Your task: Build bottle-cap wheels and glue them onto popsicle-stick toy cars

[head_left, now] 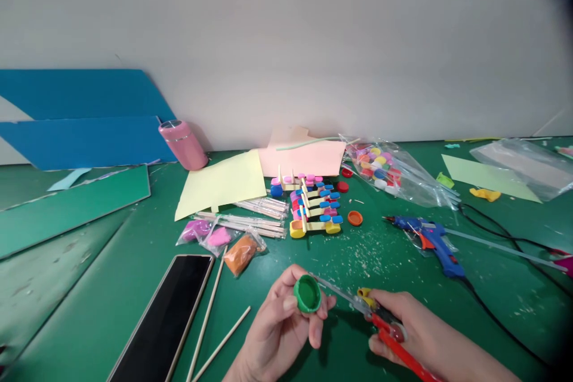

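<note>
My left hand [284, 319] pinches a green bottle cap [307, 293] between thumb and fingers, its hollow side facing me. Red-handled scissors [394, 343] are in my right hand [414, 325], their blade pointing left with its tip close beside the cap. A small yellow piece [364, 293] shows at my right thumb; what it belongs to is unclear. Beyond my hands stands a row of small craft-stick models [316, 206] with bottle-cap parts. An orange cap [355, 218] and a red cap [342, 187] lie to their right.
A blue hot glue gun [432, 242] with a black cord lies right. A bag of coloured caps [378, 167] is behind it. On the left are a phone [163, 319], wooden sticks [221, 343], an orange clay packet [242, 255] and a pink tumbler [184, 146]. White scraps dot the green table.
</note>
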A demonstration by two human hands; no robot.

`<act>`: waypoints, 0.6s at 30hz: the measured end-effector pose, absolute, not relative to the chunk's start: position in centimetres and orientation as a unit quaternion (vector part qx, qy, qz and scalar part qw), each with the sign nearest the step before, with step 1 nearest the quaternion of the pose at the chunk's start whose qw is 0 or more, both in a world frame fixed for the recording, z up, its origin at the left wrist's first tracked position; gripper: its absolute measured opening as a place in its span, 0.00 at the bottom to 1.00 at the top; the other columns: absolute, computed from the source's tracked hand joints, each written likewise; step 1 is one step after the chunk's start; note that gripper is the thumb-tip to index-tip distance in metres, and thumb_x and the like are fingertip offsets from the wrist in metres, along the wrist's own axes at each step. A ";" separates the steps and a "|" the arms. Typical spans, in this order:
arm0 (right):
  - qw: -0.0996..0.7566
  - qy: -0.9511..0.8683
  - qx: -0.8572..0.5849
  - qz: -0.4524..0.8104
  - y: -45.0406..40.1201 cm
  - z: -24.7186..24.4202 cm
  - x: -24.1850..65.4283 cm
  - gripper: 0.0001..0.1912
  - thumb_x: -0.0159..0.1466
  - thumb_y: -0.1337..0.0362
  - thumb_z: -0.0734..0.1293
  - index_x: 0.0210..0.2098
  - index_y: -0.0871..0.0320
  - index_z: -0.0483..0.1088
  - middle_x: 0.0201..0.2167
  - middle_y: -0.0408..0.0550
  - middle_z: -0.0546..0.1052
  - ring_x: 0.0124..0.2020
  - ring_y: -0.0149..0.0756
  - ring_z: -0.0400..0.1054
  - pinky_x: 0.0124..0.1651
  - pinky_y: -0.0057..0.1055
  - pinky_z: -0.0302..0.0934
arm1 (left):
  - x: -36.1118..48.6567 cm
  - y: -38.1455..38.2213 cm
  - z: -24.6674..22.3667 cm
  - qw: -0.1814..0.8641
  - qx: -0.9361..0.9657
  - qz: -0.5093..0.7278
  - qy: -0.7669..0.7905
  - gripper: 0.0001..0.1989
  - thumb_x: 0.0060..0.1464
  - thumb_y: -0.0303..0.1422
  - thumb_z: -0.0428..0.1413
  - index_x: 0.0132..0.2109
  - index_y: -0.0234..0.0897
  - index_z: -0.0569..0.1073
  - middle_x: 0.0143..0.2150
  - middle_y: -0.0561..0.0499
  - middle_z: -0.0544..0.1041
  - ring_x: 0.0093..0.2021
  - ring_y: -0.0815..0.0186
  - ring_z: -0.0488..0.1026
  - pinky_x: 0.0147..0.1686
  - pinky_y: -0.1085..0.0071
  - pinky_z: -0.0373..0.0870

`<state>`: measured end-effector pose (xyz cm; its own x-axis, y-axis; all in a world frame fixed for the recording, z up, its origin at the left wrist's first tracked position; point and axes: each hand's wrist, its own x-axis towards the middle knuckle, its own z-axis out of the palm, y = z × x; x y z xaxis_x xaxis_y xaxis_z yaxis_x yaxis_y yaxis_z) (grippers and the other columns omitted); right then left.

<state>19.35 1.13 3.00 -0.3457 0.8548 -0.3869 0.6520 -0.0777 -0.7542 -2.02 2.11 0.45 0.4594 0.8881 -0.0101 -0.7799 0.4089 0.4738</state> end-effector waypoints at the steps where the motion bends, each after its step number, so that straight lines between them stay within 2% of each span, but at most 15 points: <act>1: 0.111 -0.669 -0.563 0.472 1.0 3.0 19.4 0.12 0.52 0.56 0.67 0.32 0.56 0.69 0.21 0.40 0.68 0.24 0.31 0.61 0.24 0.20 0.58 | -2.0 2.1 0.5 0.829 0.206 0.503 0.132 0.07 0.48 0.31 0.53 0.36 0.35 0.66 0.28 0.48 0.77 0.19 0.74 0.71 0.52 0.60 0.53; 8: 0.123 -0.670 -0.569 0.460 0.7 2.5 18.7 0.11 0.53 0.57 0.66 0.32 0.58 0.68 0.22 0.39 0.69 0.25 0.29 0.63 0.25 0.19 0.58 | -2.2 1.9 0.4 0.826 0.203 0.511 0.124 0.06 0.50 0.30 0.52 0.37 0.35 0.67 0.29 0.48 0.77 0.19 0.75 0.71 0.53 0.59 0.51; 13: 0.092 -0.722 -0.544 0.418 1.5 3.3 18.9 0.09 0.54 0.59 0.66 0.31 0.55 0.63 0.20 0.37 0.66 0.22 0.28 0.59 0.24 0.21 0.56 | -2.4 1.9 0.2 0.830 0.198 0.508 0.116 0.06 0.52 0.29 0.49 0.38 0.35 0.67 0.30 0.47 0.77 0.20 0.74 0.72 0.54 0.57 0.49; 18: 0.081 -0.758 -0.545 0.349 2.0 3.9 19.6 0.13 0.53 0.58 0.67 0.32 0.54 0.59 0.25 0.39 0.68 0.23 0.30 0.60 0.25 0.24 0.55 | -2.3 2.0 0.1 0.837 0.193 0.496 0.132 0.05 0.52 0.30 0.49 0.36 0.33 0.67 0.29 0.46 0.77 0.19 0.74 0.71 0.56 0.56 0.47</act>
<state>19.59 2.02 3.89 -0.3937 0.8822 -0.2582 0.7696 0.1628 -0.6175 -2.35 1.97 0.13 0.4741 0.8800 -0.0295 -0.7781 0.4344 0.4538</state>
